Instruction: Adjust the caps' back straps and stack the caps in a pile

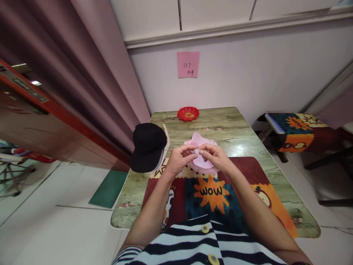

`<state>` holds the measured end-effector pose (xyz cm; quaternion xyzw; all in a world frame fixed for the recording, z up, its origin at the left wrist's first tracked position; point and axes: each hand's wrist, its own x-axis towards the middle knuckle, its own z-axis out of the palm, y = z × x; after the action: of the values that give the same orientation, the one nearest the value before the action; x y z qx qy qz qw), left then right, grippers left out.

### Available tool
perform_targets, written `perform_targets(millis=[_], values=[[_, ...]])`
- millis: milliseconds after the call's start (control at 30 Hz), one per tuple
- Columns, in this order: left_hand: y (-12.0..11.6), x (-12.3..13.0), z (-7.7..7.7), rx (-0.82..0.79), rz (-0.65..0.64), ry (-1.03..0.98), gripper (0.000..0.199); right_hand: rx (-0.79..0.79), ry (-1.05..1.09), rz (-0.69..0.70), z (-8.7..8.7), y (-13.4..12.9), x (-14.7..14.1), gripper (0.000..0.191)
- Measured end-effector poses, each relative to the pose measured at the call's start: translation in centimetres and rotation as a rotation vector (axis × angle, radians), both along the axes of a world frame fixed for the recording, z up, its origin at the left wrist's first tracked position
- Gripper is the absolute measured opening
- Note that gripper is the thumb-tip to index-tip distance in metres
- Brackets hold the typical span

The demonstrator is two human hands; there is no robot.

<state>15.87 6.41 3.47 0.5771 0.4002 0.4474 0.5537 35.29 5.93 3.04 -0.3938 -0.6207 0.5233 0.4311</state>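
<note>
A pink cap (203,167) rests on the table in front of me, partly covered by my hands. At its near side is a small, shiny clasp (196,151), apparently on the cap's strap. My left hand (179,159) pinches one side of this clasp between thumb and fingers. From the other side, my right hand (215,156) grips it with thumb and forefinger pressed together. Just left of my hands, a black cap (148,145) sits over a whitish one (163,159) near the table's left edge.
A patterned mat (212,206) covers the near part of the wood-look table (154,117). A red scalloped dish (188,114) stands at the back, below a pink note (188,64) on the wall. Curtain (110,66) and wooden door (68,129) flank the left side.
</note>
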Motion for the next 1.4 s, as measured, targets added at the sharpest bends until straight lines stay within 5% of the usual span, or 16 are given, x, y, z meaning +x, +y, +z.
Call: perform_targets(millis=[433,767,1400], values=[[-0.2,0.8,0.0,0.192,0.080,0.186,0.036,-0.058,0.081,-0.077,-0.9,-0.1,-0.2,0.033],[-0.6,1.0,0.2,0.304,0.013,0.290,0.025,-0.040,0.057,-0.044,-1.4,-0.1,0.6,0.031],[-0.8,1.0,0.4,0.198,-0.019,0.189,0.029,-0.078,0.078,-0.072,-1.1,-0.5,0.0,0.032]])
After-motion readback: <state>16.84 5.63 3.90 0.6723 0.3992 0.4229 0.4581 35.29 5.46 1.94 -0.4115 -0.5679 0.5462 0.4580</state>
